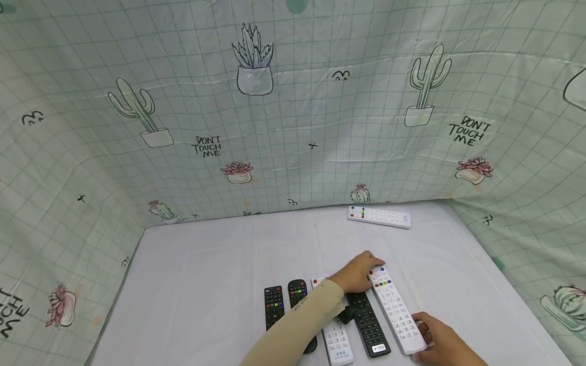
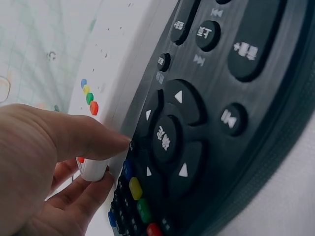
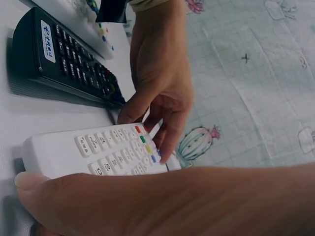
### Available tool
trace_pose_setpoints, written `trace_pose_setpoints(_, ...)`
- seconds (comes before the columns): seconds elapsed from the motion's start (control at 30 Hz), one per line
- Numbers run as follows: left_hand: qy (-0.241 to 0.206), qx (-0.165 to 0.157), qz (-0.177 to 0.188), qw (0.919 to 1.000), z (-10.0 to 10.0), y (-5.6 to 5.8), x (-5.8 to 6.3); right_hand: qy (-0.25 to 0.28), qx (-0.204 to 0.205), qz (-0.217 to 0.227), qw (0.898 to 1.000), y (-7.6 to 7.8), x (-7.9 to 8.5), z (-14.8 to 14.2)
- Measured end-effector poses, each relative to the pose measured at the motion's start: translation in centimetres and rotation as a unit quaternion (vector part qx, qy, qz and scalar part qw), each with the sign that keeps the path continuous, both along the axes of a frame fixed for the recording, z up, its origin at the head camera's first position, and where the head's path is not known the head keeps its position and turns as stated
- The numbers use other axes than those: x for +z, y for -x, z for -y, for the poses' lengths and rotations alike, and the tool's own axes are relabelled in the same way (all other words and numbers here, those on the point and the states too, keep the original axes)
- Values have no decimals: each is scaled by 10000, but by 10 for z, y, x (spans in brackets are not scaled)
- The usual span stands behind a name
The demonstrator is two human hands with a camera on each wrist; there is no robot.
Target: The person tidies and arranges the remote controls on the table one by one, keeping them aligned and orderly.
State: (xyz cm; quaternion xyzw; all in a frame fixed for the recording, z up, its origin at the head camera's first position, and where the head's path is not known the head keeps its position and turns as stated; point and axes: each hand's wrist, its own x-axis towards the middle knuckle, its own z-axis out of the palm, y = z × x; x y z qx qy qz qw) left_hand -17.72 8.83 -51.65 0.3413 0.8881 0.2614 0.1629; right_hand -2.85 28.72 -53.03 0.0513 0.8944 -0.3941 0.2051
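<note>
A white remote control [image 1: 394,307] lies slanted at the right end of a row of remotes. My left hand [image 1: 354,274] holds its far end, the one with coloured buttons, between thumb and fingers. At the near end, my right hand [image 1: 437,339] grips the lower right corner; in the right wrist view its thumb lies along the near edge. Just left of it is a black remote [image 1: 370,325] with a white label, seen large beside the left thumb in the left wrist view. The left forearm partly covers another white remote [image 1: 338,340].
Farther left lie a rounded black remote [image 1: 297,291], partly under the sleeve [image 1: 297,325], and a slim black remote [image 1: 273,302]. One more white remote [image 1: 379,216] rests at the back of the white table [image 1: 206,284]. A cactus-print cloth [image 1: 293,112] hangs behind and at both sides.
</note>
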Motion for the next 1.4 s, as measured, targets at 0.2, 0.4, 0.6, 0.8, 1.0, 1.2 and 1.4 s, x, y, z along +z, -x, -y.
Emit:
trace_pose_setpoints(0.2, 89, -100, -230, 9996, -2, 0, -4, -41, 61, -23, 10000, 0, 1, 1)
trace_pose_setpoints(0.4, 212, -112, -304, 9992, -1, 1, -6, 35, 285, -5, 9996, 0, 6, -1)
trace_pose_setpoints(0.6, 13, -85, -194, 9998, 5, 4, -6, -216, 676, -381, 9967, 9, 20, -9)
trace_pose_setpoints(0.8, -302, 1, -75, 9995, 16, 11, -7, -762, 493, -966, 9912, 29, 33, -17)
trace_pose_setpoints(1.0, -710, 251, 50, 9972, 29, 23, -9, -862, 303, -1415, 9857, 56, 36, -31)
trace_pose_setpoints(1.2, -977, 678, 286, 9925, 45, 38, -7, -776, 109, -1685, 9826, 84, 34, -41)
trace_pose_setpoints(1.4, -1315, 1144, 594, 9829, 59, 50, -10, -635, -252, -1615, 9845, 115, 29, -45)
